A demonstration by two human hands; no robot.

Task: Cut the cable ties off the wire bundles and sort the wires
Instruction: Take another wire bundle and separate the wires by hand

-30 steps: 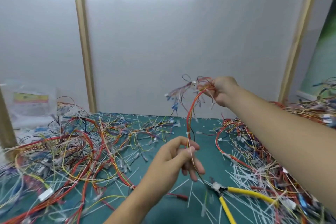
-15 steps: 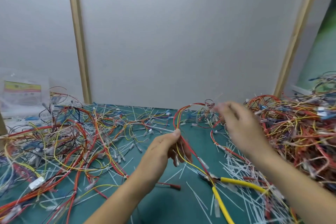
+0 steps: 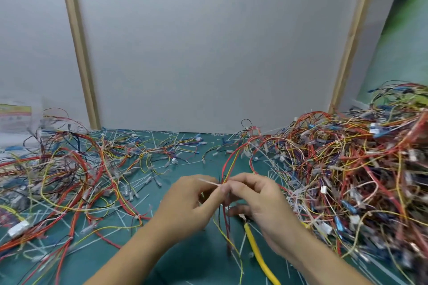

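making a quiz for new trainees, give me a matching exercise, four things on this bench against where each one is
Things:
1 white cable tie
2 yellow-handled cutters
3 densest wire heap
4 clear plastic bag

Places:
A far left edge of view
B on the green mat, partly under the right hand
C on the wire bundle pinched by left hand and right hand
D right side of the mat

Pairs: 1-C, 2-B, 3-D, 4-A

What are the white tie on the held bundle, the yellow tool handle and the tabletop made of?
Cable tie on the wire bundle: thin whitish plastic, likely nylon; stiff straight tail.
Yellow tool handle: smooth, slightly glossy coating, probably plastic or rubber.
Tabletop: matte teal mat, maybe rubber or vinyl.
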